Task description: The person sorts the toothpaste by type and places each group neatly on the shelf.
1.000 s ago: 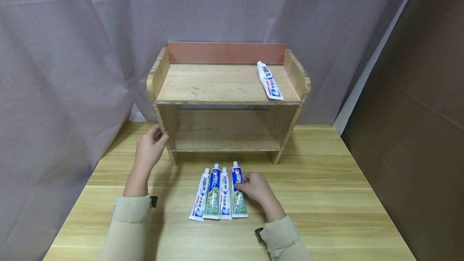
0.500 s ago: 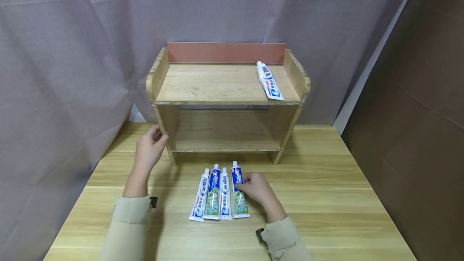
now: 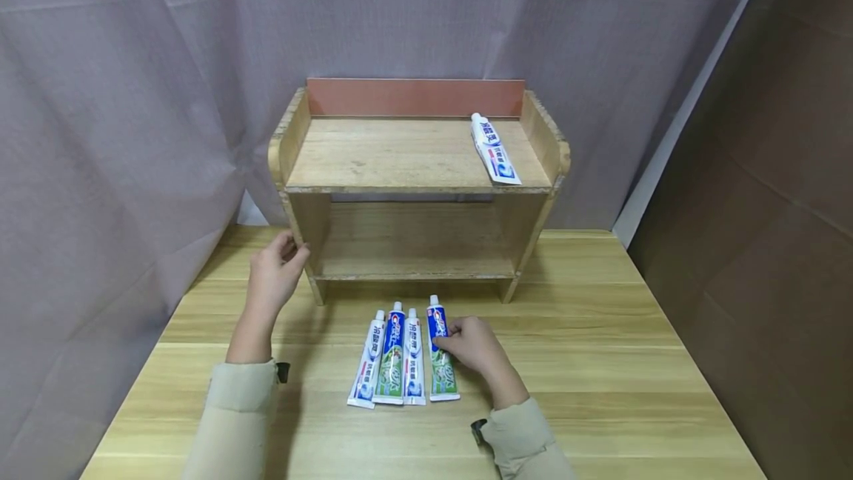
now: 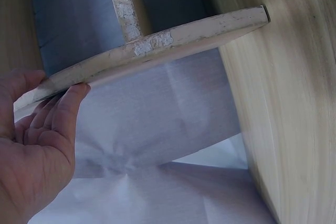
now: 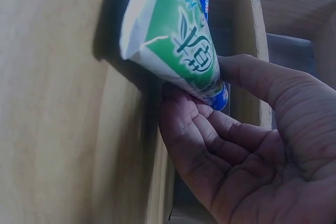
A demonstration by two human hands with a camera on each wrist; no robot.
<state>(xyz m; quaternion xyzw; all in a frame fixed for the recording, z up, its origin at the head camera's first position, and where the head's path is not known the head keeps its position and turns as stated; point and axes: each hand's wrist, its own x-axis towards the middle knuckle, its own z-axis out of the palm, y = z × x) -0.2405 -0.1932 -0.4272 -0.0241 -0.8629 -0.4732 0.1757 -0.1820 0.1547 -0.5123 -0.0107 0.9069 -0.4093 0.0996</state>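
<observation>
My right hand [image 3: 474,347] pinches a blue-and-green toothpaste tube [image 3: 443,376] by its right edge. In the right wrist view, thumb and fingers take the tube [image 5: 184,40] from both sides, its flat end towards the camera. Left of it lie a white toothpaste tube [image 3: 414,361], another blue-and-green tube [image 3: 392,354] and a second white tube [image 3: 368,365], caps towards the shelf. My left hand [image 3: 275,272] holds the left side panel of a small wooden shelf [image 3: 400,158]. The left wrist view has thumb and fingers on either side of that panel [image 4: 152,43].
One more white toothpaste tube [image 3: 495,148] lies on the right of the shelf's top board, cap to the back. A reddish strip [image 3: 416,98] backs that board. Grey cloth [image 3: 400,13] hangs behind the wooden table [image 3: 600,361], and a brown panel [image 3: 766,191] stands on the right.
The blue-and-green tube in my right hand has shifted slightly right, widening its gap from the white tube beside it. My left hand has stayed at the shelf.
</observation>
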